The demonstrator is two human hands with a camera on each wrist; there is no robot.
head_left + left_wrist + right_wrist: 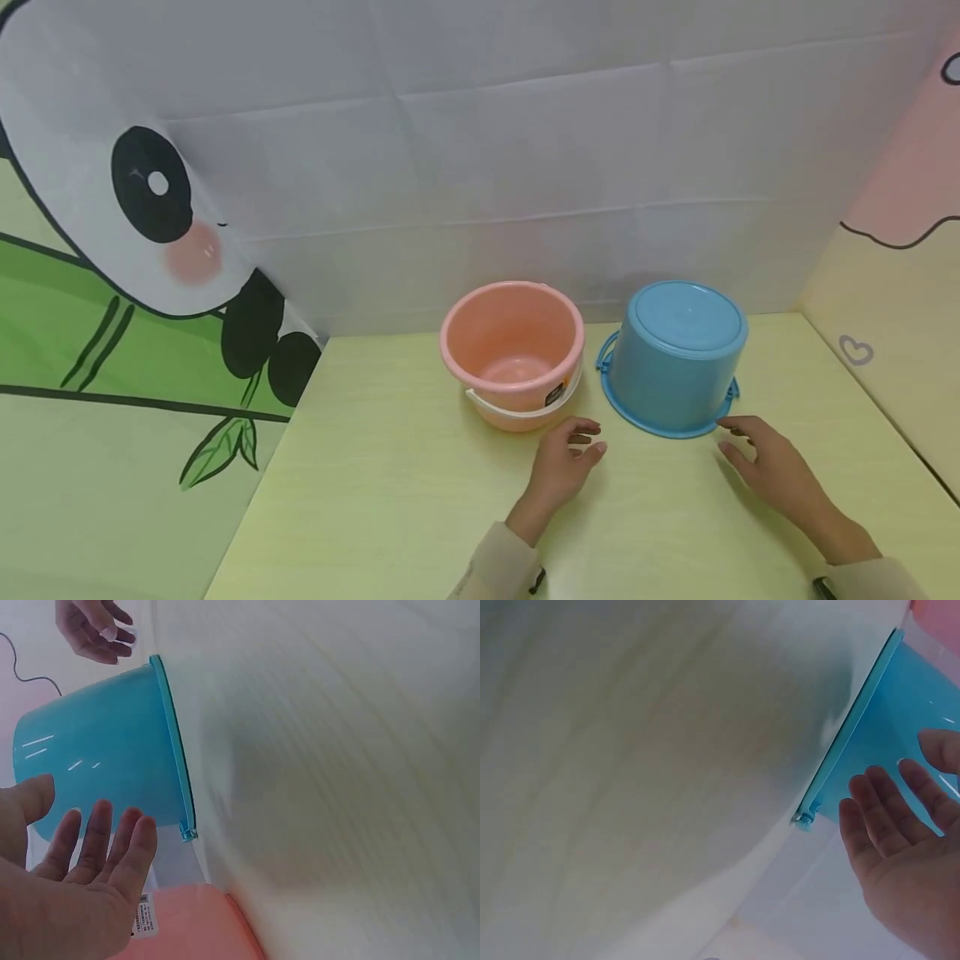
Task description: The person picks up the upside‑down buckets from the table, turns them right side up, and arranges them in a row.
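Note:
A blue bucket [671,367] stands upside down on the table, its base facing up and its rim on the tabletop. To its left a pink bucket [513,337] sits upright with its mouth up and a white handle [525,412] hanging along its front. My left hand [561,467] is in front of the gap between the buckets, fingers loosely bent and holding nothing. At the blue bucket's front right, my right hand [772,467] has its fingertips close to the rim and also holds nothing. Both wrist views show spread fingers beside the blue bucket's wall [112,742].
The pale yellow table [360,492] ends at a white cloth backdrop [517,167] right behind the buckets. A printed panel with a cartoon face [97,208] borders the left side, and another panel [900,325] borders the right.

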